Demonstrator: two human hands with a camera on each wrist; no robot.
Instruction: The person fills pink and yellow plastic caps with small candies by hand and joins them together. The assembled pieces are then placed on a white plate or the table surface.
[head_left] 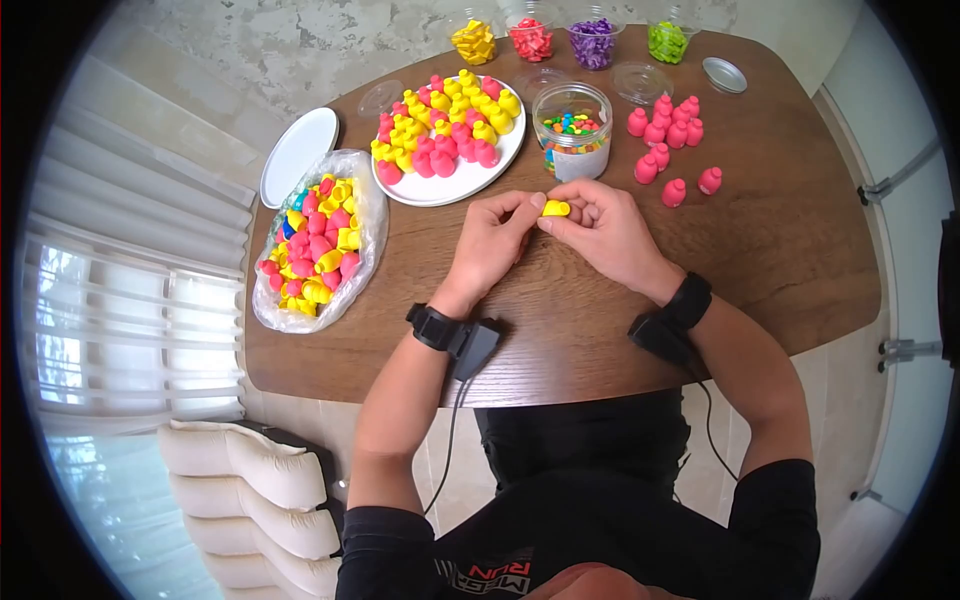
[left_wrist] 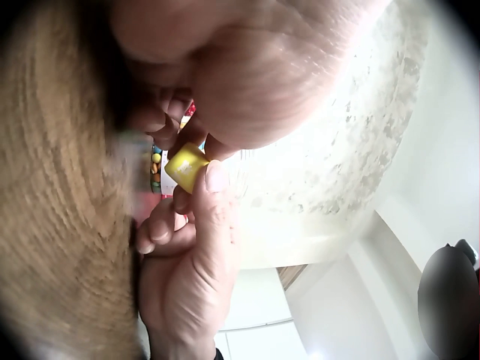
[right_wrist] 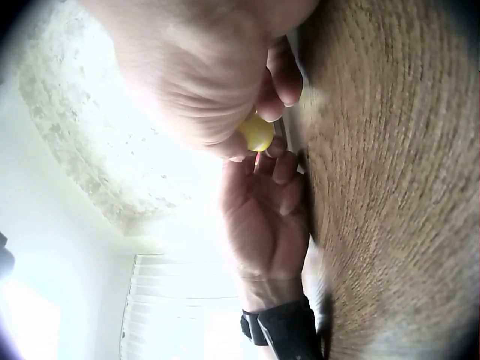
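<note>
Both hands meet over the middle of the table around a small hollow yellow plastic piece [head_left: 556,208]. My right hand [head_left: 608,228] pinches it between thumb and fingers, the thumb lying along its side in the left wrist view. The left hand [head_left: 497,237] has its thumb and forefinger closed together at the piece's other end. Inside those fingertips anything smaller is hidden. Just beyond the hands stands a clear jar [head_left: 572,128] of colourful candies. Several pink bottle-shaped figures [head_left: 673,192] stand to the right of it.
A white plate [head_left: 455,188] carries many pink and yellow figures. At left lies an open plastic bag [head_left: 372,225] of loose pink, yellow and blue pieces, beside a white lid [head_left: 300,158]. Cups of yellow [head_left: 473,42], red [head_left: 531,40], purple [head_left: 592,44] and green [head_left: 667,42] bits line the back edge.
</note>
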